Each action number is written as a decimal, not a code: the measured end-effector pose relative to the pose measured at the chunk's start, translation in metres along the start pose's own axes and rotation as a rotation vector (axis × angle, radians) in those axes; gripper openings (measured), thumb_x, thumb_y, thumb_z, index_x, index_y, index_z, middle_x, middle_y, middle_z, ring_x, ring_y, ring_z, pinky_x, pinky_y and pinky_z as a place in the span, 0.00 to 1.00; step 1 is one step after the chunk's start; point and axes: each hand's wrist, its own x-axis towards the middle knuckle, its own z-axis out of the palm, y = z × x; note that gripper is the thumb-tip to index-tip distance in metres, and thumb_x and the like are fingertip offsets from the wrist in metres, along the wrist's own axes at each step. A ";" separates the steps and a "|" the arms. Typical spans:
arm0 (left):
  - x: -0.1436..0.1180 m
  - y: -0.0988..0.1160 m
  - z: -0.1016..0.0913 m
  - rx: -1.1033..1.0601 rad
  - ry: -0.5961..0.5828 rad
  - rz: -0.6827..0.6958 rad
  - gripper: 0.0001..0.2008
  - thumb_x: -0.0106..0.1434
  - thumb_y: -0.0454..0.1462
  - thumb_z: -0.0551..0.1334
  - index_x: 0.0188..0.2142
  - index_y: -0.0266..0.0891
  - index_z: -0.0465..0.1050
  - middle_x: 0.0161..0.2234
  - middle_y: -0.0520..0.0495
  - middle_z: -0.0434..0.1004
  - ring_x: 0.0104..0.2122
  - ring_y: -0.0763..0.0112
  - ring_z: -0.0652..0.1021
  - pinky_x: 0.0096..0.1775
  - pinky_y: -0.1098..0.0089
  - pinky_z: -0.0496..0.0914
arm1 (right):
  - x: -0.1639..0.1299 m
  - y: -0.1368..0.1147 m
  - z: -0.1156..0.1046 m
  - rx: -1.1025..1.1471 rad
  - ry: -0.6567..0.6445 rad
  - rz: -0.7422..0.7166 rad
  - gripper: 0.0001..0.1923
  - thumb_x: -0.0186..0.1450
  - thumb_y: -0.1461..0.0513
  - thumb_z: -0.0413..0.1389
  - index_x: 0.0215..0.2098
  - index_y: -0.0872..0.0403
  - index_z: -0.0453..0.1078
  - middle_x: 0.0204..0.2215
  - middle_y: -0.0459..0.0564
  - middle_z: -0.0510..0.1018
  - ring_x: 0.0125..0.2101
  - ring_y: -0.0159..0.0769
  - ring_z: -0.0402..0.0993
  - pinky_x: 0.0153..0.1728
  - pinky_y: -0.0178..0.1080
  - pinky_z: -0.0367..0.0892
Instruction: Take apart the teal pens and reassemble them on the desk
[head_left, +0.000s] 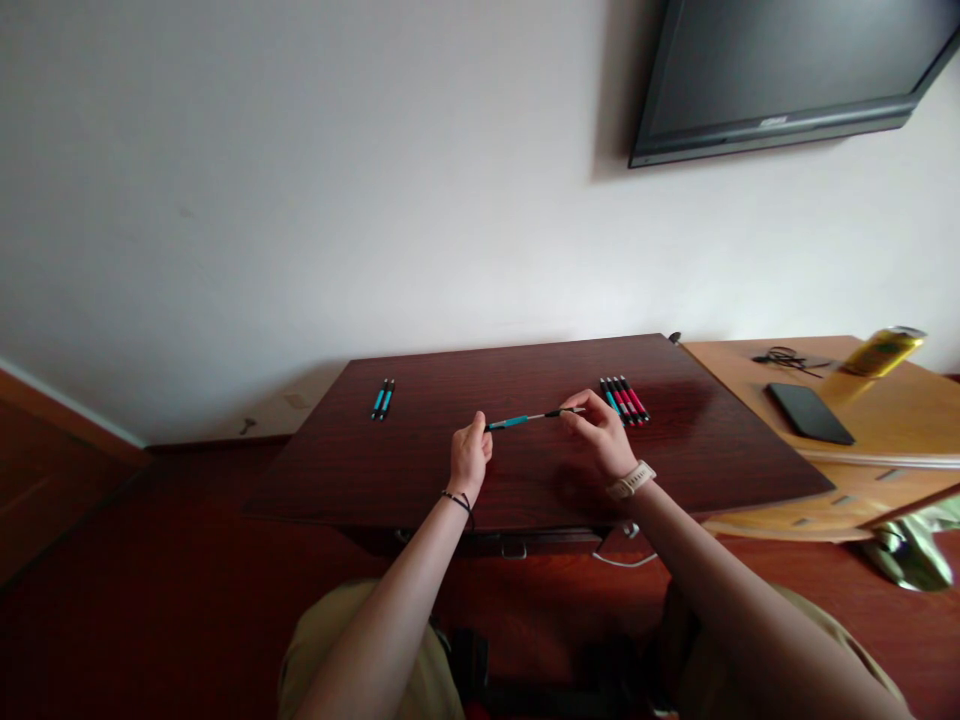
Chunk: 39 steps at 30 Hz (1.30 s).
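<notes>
I hold a blue pen [510, 422] level above the dark wooden table [420, 480]. My left hand [469, 458] pinches its blue barrel end. My right hand [600, 432] pinches the other end, where a thin light refill and a black tip piece [559, 412] stick out; the pen looks pulled apart. Two blue pens [382, 399] lie side by side on the table's far left. A row of several pens, red and blue [624, 400], lies just beyond my right hand.
A lighter wooden desk [885, 420] adjoins on the right with a black phone [810, 412], a tangle of dark cable or glasses [787, 358] and a yellow can [883, 350]. A wall-mounted TV [795, 70] hangs above. A white cable [622, 560] dangles below the table edge.
</notes>
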 end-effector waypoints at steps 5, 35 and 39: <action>0.000 -0.001 0.000 0.025 -0.003 0.011 0.35 0.63 0.65 0.61 0.19 0.42 0.50 0.16 0.57 0.49 0.17 0.81 0.53 0.21 0.73 0.45 | 0.000 0.001 0.001 0.018 0.029 0.006 0.12 0.62 0.52 0.65 0.35 0.49 0.70 0.30 0.45 0.73 0.28 0.35 0.64 0.27 0.38 0.62; 0.001 -0.004 -0.001 0.060 -0.019 0.009 0.36 0.64 0.66 0.58 0.19 0.42 0.50 0.17 0.58 0.49 0.17 0.82 0.53 0.21 0.75 0.45 | 0.003 0.003 0.004 0.261 0.106 0.055 0.13 0.59 0.55 0.67 0.33 0.48 0.68 0.24 0.41 0.68 0.23 0.30 0.60 0.23 0.34 0.54; -0.001 -0.001 0.001 0.083 -0.106 -0.002 0.35 0.65 0.66 0.57 0.20 0.41 0.52 0.18 0.57 0.50 0.18 0.81 0.54 0.22 0.75 0.46 | 0.000 -0.001 0.008 0.197 -0.005 0.069 0.15 0.60 0.52 0.69 0.39 0.49 0.75 0.30 0.44 0.74 0.28 0.33 0.66 0.27 0.35 0.62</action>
